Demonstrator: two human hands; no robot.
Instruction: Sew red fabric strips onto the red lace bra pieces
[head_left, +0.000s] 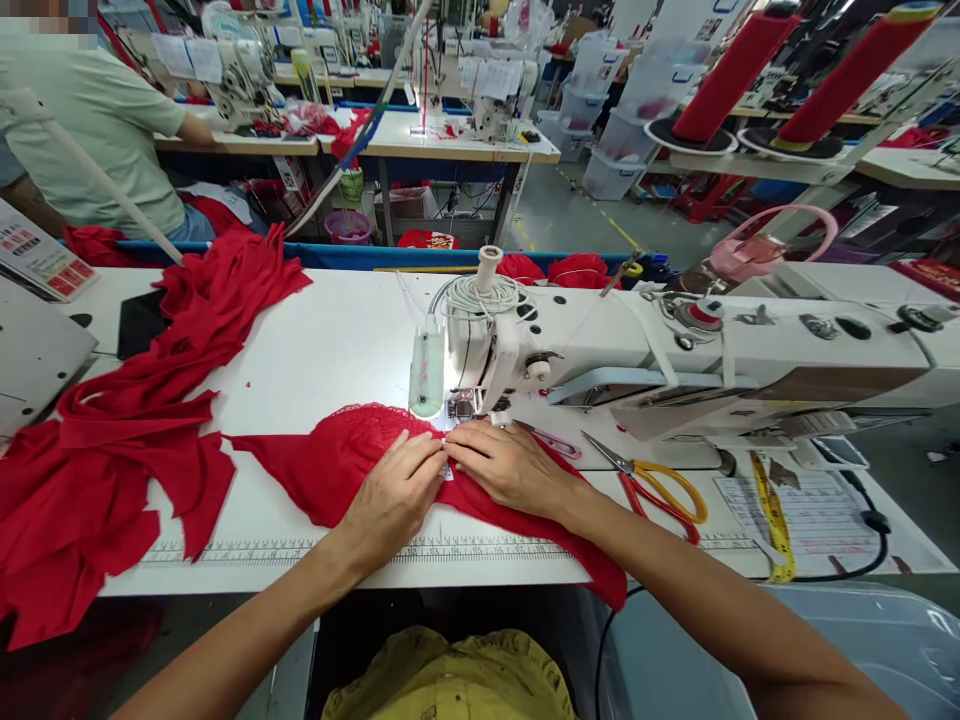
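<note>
A red garment piece with lace [330, 455] lies on the table, its edge under the presser foot [463, 405] of a white sewing machine [585, 335]. My left hand [397, 490] grips the cloth just in front of the foot, fingers together. Right beside it, my right hand [506, 465] holds the same cloth, and the two sets of fingertips nearly meet. A small white tag [447, 472] shows between the hands. One tail of the cloth runs under my right forearm and hangs over the front edge. The fingertips partly hide what is pinched.
Orange-handled scissors [660, 487] and pink-handled snips [555, 443] lie right of my hands. Red fabric strips [150, 400] pile up on the left. A yellow tape measure [772, 515] lies over papers at right. A co-worker in a light green shirt [97, 130] sits beyond.
</note>
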